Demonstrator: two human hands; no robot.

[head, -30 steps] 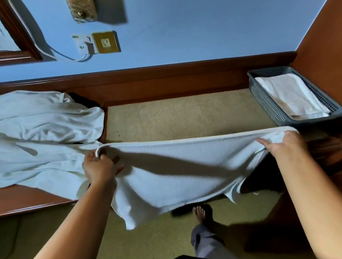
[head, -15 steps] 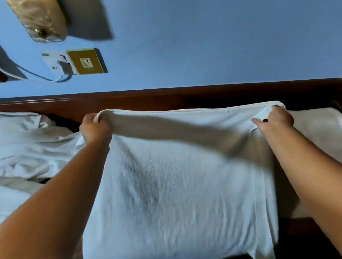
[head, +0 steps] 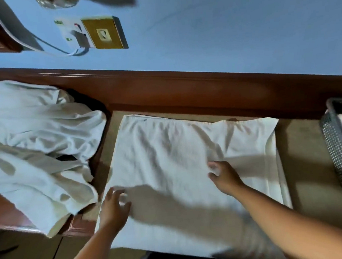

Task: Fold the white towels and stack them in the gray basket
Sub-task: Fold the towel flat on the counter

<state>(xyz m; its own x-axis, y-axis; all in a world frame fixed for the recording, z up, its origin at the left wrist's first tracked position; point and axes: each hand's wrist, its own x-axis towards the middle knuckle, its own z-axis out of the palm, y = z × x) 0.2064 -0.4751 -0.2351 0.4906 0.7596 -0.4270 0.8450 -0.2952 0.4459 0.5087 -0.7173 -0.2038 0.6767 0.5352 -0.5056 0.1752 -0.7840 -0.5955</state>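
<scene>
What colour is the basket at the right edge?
The basket is dark gray mesh; head view.

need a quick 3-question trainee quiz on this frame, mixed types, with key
1. True or false: both hands hold the towel up in the air.
2. Multiple choice: where is the basket relative to the towel? A) to its left B) to its right C) on top of it
3. Short answer: what lies to the left of the towel?

Key
1. False. It lies spread flat, with the left hand and right hand over it, fingers relaxed.
2. B
3. A pile of crumpled white towels.
</scene>
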